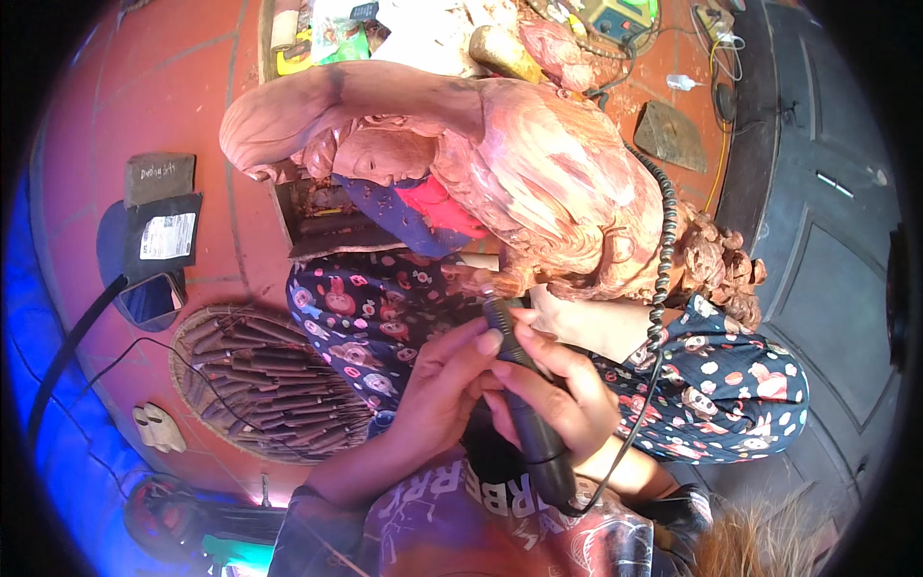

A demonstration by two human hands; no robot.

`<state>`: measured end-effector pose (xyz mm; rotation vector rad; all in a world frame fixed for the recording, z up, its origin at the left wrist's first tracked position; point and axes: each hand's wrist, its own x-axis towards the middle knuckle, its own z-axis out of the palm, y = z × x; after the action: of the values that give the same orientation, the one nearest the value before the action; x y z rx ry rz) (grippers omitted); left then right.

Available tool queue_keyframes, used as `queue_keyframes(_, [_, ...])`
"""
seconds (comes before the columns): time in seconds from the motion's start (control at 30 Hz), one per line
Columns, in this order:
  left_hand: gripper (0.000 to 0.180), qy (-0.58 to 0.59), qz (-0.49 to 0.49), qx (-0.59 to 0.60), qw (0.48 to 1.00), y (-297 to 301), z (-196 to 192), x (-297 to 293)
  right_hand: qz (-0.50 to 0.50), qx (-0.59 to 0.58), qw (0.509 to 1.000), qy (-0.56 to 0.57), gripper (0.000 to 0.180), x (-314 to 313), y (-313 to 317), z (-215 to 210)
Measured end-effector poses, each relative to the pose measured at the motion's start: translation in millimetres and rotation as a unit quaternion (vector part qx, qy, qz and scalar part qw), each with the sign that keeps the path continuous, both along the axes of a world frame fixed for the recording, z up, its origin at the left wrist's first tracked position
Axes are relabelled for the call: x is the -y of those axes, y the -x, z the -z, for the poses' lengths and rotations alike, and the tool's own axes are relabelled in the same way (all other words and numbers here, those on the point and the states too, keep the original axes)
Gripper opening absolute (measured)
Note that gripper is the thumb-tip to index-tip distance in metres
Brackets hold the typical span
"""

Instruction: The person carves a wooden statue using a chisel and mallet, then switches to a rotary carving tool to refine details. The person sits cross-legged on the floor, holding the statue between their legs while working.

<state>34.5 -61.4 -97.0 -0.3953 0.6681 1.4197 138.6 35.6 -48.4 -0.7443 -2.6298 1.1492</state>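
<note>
A large reddish wooden figure carving (pixel 500 163) lies across my lap, its face turned left and its carved hair to the right. Both hands hold a black rotary tool handpiece (pixel 527 404), whose tip touches the lower edge of the carving. My right hand (pixel 558 394) wraps the handpiece from the right. My left hand (pixel 447 385) grips it from the left, fingertips near the front end. A coiled black cord (pixel 663 260) runs from the tool up over the carving.
A round woven tray (pixel 260 385) with several dark carving chisels sits on the red floor at left. A dark phone (pixel 154 298) and cards (pixel 162 231) lie further left. Tools and cables clutter the top. A dark door (pixel 827 250) stands at right.
</note>
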Motion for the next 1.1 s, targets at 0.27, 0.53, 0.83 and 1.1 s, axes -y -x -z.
queue_keyframes(0.27, [0.032, -0.001, -0.013, 0.063, 0.998, -19, 3, -15, 0.033, 0.043, 0.997, -0.051, 0.034, -9, -4, -12])
queue_keyframes(0.53, [0.04, 0.012, -0.027, 0.02, 0.999, -2, -2, 3, -0.058, 0.033, 0.998, 0.008, 0.04, 3, -4, -2])
queue_keyframes(0.83, [0.031, -0.007, 0.056, -0.044, 0.997, -8, 9, -5, 0.046, 0.073, 0.996, 0.027, 0.047, 26, -43, 28])
queue_keyframes(1.1, [0.036, -0.012, -0.003, -0.103, 0.995, -2, 21, 12, -0.071, -0.065, 0.989, -0.11, 0.032, 30, -22, 63])
